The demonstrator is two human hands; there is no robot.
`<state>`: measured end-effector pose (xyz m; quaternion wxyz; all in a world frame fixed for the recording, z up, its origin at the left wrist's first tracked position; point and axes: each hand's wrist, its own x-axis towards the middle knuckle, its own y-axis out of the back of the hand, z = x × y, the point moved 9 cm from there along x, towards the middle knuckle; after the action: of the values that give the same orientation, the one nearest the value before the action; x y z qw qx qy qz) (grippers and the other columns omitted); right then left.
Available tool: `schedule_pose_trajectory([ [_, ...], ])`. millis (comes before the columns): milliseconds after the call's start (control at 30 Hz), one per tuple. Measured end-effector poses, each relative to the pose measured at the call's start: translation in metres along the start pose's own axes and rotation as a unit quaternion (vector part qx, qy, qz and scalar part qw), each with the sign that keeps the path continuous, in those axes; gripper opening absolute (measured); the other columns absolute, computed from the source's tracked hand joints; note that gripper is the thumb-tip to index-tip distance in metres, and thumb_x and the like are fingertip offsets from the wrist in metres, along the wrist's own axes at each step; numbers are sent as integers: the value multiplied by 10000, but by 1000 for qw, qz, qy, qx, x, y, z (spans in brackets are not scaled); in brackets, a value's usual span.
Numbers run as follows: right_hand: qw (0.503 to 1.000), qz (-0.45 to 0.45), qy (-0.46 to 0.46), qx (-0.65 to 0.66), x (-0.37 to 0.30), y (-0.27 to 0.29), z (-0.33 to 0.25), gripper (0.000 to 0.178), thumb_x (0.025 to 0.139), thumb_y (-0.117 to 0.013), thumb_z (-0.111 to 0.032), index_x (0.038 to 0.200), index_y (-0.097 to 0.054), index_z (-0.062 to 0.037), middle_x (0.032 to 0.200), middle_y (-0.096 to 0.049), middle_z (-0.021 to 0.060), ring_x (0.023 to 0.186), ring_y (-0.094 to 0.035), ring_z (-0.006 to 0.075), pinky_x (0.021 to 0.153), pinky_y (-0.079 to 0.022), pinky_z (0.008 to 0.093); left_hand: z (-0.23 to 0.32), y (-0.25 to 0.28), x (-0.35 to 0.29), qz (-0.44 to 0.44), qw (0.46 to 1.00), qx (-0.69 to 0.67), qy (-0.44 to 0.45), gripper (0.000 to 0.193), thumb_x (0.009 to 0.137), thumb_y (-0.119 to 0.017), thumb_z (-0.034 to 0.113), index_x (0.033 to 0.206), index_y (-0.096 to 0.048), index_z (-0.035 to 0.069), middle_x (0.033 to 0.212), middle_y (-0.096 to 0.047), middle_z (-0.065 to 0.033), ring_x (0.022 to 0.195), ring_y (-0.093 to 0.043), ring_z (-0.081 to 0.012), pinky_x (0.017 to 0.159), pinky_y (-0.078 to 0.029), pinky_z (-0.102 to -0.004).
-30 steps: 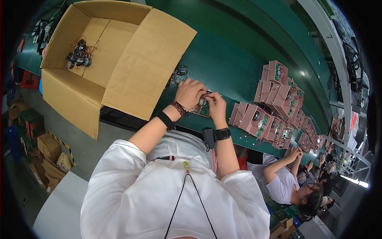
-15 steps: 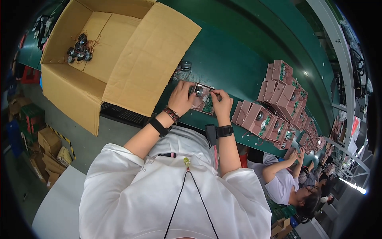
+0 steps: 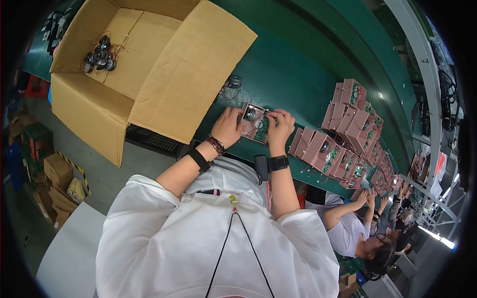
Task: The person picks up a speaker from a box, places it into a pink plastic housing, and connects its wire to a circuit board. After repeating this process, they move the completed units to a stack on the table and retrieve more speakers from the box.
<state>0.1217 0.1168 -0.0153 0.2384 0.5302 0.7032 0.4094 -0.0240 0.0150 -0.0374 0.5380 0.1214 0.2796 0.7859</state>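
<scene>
A small open pinkish-brown plastic housing (image 3: 247,133) lies on the green bench in front of me. Inside it sit a round black speaker (image 3: 249,114) and a green circuit board (image 3: 264,130) with thin wires. My left hand (image 3: 227,126) is closed on the housing's left wall, thumb near the speaker. At the upper right edge of the housing, my right hand (image 3: 281,127) has its fingertips pinched together. Whatever they pinch is too small to make out.
Left stands a large cardboard box (image 3: 191,69) with several wired speakers (image 3: 101,55) inside. Loose speakers (image 3: 234,82) lie beside its flap. Similar housings (image 3: 355,121) are piled to the right. Further right, a co-worker (image 3: 350,231) sits along the bench (image 3: 298,64).
My right hand's fingers have shifted slightly and now spread more over the housing's upper right edge. My left hand has drawn back from the speaker to the housing's side.
</scene>
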Motion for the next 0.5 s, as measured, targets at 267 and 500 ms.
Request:
schedule_pose_trajectory([
  [267,993,-16,-73,92,-8,-23,32,99,697,-690,-94,788,-665,-125,1032,-514,65,1003,-407,261,859,-335,352,-9,-13,-5,-46,998,11,38,377,740,-584,100,1077,-430,37,1007,-488,-158,931,-527,-349,764,-452,-401],
  [500,996,-7,-67,64,-9,-23,28,106,674,-708,-100,763,-654,-119,1043,-498,68,999,-408,266,853,-321,364,-13,-16,-4,-64,996,11,54,380,749,-578,123,1085,-422,39,1021,-492,-153,945,-534,-344,771,-458,-399],
])
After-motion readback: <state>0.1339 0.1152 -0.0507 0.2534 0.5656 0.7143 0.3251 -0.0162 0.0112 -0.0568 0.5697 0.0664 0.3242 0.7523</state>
